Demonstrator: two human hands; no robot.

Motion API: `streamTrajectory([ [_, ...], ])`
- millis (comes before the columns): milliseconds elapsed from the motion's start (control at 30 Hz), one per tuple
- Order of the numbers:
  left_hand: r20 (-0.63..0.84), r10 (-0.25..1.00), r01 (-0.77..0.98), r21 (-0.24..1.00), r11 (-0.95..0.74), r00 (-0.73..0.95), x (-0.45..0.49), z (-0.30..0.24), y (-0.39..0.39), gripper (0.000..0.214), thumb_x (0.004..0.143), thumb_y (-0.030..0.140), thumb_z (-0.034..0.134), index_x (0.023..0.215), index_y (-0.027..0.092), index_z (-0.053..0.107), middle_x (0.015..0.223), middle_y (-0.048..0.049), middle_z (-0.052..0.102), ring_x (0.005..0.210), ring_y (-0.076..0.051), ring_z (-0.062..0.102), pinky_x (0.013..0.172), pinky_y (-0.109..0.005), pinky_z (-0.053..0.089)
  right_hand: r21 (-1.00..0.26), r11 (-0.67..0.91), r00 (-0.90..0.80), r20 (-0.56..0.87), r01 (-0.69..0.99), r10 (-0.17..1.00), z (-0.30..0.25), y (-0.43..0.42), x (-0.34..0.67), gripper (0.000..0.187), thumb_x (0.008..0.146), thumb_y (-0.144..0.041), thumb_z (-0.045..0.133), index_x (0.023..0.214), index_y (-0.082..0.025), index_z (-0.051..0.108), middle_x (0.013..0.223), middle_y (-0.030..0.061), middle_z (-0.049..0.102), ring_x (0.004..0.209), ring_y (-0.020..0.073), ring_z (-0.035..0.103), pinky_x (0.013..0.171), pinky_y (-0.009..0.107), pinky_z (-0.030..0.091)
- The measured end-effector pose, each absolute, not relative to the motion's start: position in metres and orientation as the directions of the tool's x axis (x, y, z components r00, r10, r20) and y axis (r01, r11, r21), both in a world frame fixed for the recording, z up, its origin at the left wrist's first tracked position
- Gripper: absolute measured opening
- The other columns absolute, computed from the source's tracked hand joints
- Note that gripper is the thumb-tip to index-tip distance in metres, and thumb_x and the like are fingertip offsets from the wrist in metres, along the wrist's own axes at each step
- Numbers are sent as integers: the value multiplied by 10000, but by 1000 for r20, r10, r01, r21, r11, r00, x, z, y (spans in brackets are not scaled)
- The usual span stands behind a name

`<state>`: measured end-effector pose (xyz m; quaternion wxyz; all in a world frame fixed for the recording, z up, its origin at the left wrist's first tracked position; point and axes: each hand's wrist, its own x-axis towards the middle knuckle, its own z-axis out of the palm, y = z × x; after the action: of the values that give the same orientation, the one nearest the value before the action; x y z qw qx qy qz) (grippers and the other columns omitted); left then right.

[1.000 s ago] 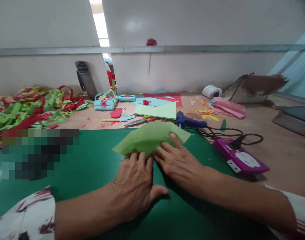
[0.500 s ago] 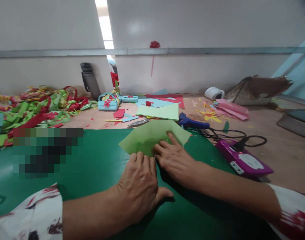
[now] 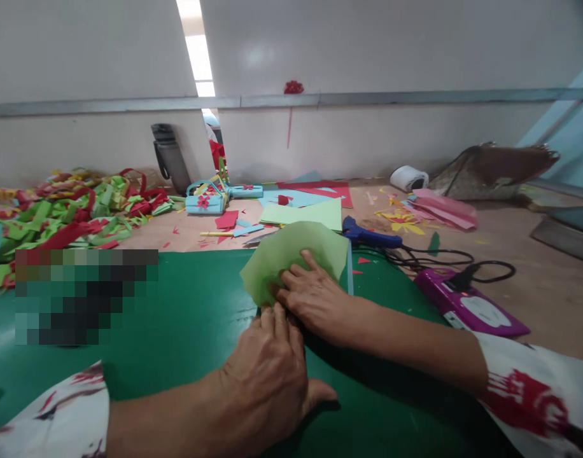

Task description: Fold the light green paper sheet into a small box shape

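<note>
A light green sheet of paper is bent up from the green mat in front of me, its lower edge hidden by my fingers. My left hand has its fingers together at the paper's near edge, with the thumb stuck out to the right. Beside it, my right hand holds the paper against its near face, index finger stretched up and the other fingers bent. Behind the paper's right side a thin light blue strip shows. My right thumb is hidden.
Behind the mat lie a stack of green paper, a blue glue gun and small blue paper bags. A purple power strip with cables is at right. Paper scraps heap left, near a grey bottle.
The green paper has turned and curved more, its left corner moving in and up. My right hand has shifted left with it. The left hand sits slightly lower, and the blue strip now shows.
</note>
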<state>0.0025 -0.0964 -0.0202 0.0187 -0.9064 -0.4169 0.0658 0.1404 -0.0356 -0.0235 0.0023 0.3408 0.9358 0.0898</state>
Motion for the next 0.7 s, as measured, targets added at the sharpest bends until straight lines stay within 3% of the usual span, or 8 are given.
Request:
streamTrajectory([
  [233,-82,734,732,-59,-679,674,0,-23,-95,829,823,647,342,1239,-59,470,1219,-365,457,1116,-463,466,844,-533,431,133,728,-738,46,673,673,-20,-45,137,219,863,-174,418,966,-151,611,967,99,574,984,251,501,1019,495,165],
  [433,-75,723,719,-72,-691,687,3,-23,-96,827,817,643,368,1211,-72,497,1209,-374,465,1135,-476,447,854,-539,421,78,712,-713,-24,697,701,-13,-44,129,260,878,-155,396,1047,-136,592,1041,138,571,996,267,521,936,445,307],
  [533,-59,712,706,-94,-702,700,3,-24,-97,812,823,639,359,1171,-75,531,1152,-372,507,1086,-464,489,822,-538,433,38,717,-715,-52,696,697,-10,-42,129,247,881,-171,405,1028,-171,603,1031,128,572,982,260,534,921,454,316],
  [700,-25,740,734,-101,-671,673,3,-22,-98,813,815,661,337,1145,-48,560,1128,-348,535,1038,-434,517,801,-539,438,92,696,-694,-54,712,718,-9,-39,126,284,893,-165,378,1085,-155,588,1027,140,583,974,262,541,915,464,312],
])
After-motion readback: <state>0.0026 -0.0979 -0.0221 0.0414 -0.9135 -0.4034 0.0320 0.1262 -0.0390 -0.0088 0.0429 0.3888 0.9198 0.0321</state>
